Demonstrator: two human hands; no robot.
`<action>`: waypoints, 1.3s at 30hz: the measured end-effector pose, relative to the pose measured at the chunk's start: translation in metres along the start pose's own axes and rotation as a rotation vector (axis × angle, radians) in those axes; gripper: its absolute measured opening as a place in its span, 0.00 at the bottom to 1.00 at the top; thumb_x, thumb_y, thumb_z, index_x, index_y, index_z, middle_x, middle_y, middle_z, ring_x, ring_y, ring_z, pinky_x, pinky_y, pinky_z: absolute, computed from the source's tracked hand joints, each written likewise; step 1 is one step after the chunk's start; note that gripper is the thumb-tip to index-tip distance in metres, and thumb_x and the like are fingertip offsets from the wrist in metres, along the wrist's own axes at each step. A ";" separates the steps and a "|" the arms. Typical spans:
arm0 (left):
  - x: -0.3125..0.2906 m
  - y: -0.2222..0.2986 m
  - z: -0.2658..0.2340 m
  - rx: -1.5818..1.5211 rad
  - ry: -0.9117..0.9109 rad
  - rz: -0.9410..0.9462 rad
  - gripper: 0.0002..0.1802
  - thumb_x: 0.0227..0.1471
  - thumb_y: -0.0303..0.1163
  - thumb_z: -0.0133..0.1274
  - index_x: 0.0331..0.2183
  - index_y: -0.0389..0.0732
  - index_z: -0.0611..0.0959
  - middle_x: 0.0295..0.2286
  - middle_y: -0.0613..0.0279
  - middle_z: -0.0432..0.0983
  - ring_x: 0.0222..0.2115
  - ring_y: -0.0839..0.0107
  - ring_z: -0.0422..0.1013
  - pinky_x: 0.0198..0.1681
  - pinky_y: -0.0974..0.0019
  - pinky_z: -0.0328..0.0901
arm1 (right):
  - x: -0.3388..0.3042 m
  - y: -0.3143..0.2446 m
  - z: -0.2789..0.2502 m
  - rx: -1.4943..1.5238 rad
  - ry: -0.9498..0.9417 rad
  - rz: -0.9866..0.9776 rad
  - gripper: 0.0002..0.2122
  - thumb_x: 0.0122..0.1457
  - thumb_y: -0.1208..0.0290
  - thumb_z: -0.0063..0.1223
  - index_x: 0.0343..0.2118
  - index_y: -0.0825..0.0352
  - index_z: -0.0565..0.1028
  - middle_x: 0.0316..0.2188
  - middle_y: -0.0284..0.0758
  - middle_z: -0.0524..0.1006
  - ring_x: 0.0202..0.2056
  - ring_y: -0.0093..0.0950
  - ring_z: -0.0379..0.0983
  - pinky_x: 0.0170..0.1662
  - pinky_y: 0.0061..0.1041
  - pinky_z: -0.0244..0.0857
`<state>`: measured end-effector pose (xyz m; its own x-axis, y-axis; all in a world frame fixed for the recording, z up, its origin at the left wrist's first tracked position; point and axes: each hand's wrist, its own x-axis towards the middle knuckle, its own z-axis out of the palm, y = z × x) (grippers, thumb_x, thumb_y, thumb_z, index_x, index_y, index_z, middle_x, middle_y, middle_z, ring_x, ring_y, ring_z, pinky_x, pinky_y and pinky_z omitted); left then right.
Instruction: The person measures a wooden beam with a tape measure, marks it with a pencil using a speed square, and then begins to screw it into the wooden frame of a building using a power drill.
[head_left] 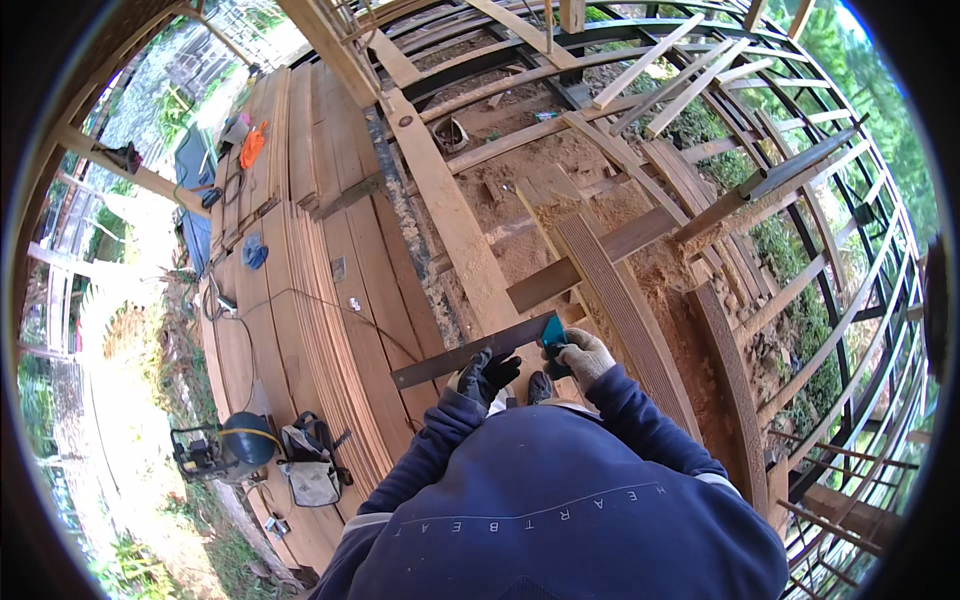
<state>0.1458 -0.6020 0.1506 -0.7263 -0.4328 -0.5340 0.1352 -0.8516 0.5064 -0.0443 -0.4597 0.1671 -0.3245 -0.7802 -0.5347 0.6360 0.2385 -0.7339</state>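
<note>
Many planks (365,235) around, grooved board (632,325) beside right hand (584,358) clasping teal-handled blade (460,356); left hand (482,378), grip unclear

Dark rounded tank (250,438) sitting at lower left, grey-and-black bag (313,482) lying just right of it. Orange cloth (253,145) and bluish sheet (195,235) resting at upper left, crumpled blue bundle (254,252) lying below cloth. Curved metal framework (862,212) spanning right side, green foliage (875,85) showing beyond.
</note>
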 end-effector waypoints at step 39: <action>0.370 0.016 0.039 0.902 -0.401 -0.487 0.11 0.59 0.34 0.49 0.34 0.35 0.80 0.25 0.57 0.79 0.25 0.72 0.75 0.29 0.67 0.70 | 0.219 -0.066 -0.151 -0.446 0.795 -0.239 0.16 0.50 0.79 0.49 0.44 0.71 0.77 0.35 0.31 0.79 0.35 0.21 0.73 0.43 0.19 0.68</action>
<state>-0.1470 -0.7645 -0.0127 -0.7566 0.1571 -0.6347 -0.6484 -0.3054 0.6974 -0.2630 -0.5585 0.0354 -0.8990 -0.2530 -0.3574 0.2175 0.4505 -0.8659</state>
